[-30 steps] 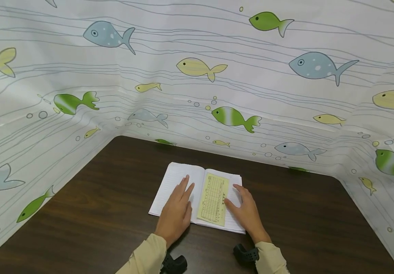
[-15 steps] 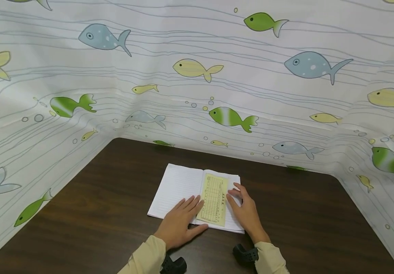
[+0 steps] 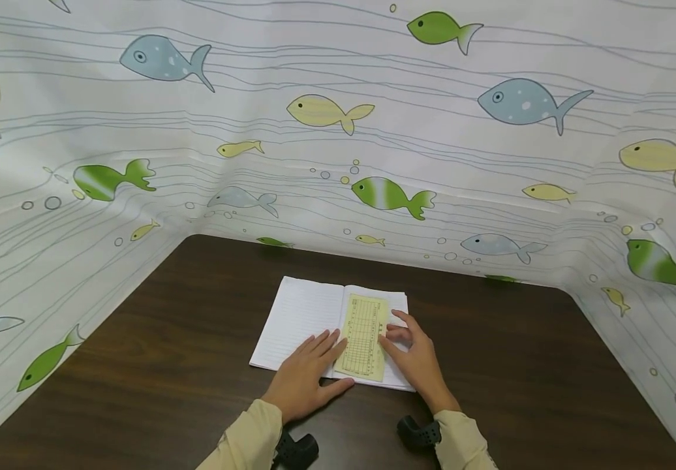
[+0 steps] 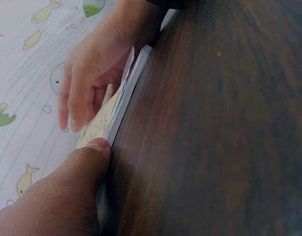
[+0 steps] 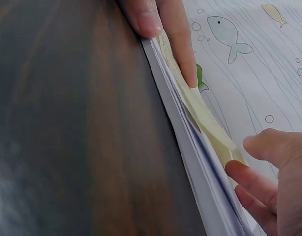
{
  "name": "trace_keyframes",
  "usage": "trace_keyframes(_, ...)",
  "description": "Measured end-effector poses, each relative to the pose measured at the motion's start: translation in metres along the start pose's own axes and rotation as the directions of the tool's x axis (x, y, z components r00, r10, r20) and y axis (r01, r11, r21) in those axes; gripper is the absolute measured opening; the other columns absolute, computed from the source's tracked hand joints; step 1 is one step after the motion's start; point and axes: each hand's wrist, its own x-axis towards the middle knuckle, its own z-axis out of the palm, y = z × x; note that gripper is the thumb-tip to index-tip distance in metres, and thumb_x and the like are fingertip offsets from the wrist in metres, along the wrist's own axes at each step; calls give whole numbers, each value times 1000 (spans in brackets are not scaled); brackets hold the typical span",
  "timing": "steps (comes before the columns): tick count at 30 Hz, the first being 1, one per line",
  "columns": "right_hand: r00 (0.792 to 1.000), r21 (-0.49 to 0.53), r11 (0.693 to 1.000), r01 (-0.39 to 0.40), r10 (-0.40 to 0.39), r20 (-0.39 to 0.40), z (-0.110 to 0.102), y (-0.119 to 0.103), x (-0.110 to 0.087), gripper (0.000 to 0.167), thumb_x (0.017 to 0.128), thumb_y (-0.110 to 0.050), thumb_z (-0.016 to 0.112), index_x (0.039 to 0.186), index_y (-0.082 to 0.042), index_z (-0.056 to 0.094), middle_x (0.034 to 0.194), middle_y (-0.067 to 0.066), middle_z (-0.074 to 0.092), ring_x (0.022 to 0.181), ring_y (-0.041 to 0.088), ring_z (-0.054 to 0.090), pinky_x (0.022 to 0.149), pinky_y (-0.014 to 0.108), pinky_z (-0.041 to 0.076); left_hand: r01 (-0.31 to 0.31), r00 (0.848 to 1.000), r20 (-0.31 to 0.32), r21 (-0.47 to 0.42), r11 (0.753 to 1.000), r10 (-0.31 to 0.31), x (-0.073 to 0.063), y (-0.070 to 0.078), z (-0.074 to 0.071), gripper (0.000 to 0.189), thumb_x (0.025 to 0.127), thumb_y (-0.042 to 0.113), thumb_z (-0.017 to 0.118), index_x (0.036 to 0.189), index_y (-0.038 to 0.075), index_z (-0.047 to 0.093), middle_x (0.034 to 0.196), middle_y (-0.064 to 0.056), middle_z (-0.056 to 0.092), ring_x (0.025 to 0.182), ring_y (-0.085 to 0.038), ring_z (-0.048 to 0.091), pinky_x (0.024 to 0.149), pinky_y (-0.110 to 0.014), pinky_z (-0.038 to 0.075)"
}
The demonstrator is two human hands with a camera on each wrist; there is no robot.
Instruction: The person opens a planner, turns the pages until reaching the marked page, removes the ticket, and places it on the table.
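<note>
Notebook: a lined notebook (image 3: 297,320) lies open on a dark wooden desk (image 3: 168,352), its two halves spread either side of the centre fold.
Yellow slip: a long paper slip (image 3: 365,333) printed with a grid rests lengthwise on the notebook's right page, beside the fold; in the right wrist view its edge by the right hand looks slightly raised.
Left hand: the left hand (image 3: 307,373) is spread and relaxed, grasping nothing; its fingers lie across the lower part of the notebook's left page, the index fingertip reaches the slip, and the thumb rests along the notebook's near edge.
Right hand: the right hand (image 3: 419,358) is over the notebook's right page, thumb and fingers curved around the slip's outer edge; whether they pinch the paper, I cannot tell.
Step in hand: this looks like working at the slip's outer edge while the left hand steadies the notebook.
Next move: it seems to call for light, exact fingertips at that edge, with the left hand holding the pages flat.
Surroundings: beyond the notebook, a white wall covering (image 3: 209,111) with blue, green and yellow fish rises around the desk.
</note>
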Motion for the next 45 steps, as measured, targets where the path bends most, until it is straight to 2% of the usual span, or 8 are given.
trace_keyframes(19,1000,29,1000,5,-5,7,1,-5,-5,66,86,-12,85,145,-12,57,90,-1,78,108,27,70,114,62,35,-15,999,-29,0,1000,15,1,-2,2,75,97,63,61,154,15,53,162,-4,43,152,-23,36,126,-42,26)
trace_keyframes(25,1000,24,999,21,-21,-13,2,-6,-4,62,86,-7,84,142,-8,58,85,-1,75,102,27,68,112,59,38,-22,999,-25,1,1000,22,1,-3,2,74,98,63,59,154,16,52,162,-5,43,152,-23,35,125,-43,27)
trace_keyframes(33,996,39,999,8,-5,-89,0,-6,-3,60,90,-7,80,144,-5,56,88,5,75,116,32,62,114,54,36,-22,999,-26,-16,1000,21,2,-3,1,72,98,63,58,154,18,53,162,-5,43,152,-24,36,125,-43,27)
trace_keyframes(40,985,6,999,-40,41,-168,-24,8,-1,55,96,-7,74,147,-3,53,100,16,73,117,32,59,111,53,36,-27,999,-20,-47,999,26,2,-1,2,72,99,64,56,154,17,52,163,-6,41,153,-24,33,126,-43,25)
trace_keyframes(45,971,-34,995,-98,88,-222,-53,23,-2,54,101,-8,67,151,-4,49,108,20,72,104,28,58,94,38,42,-52,998,-39,-36,998,50,1,-3,1,71,100,63,55,153,16,53,162,-9,43,152,-26,36,125,-44,27)
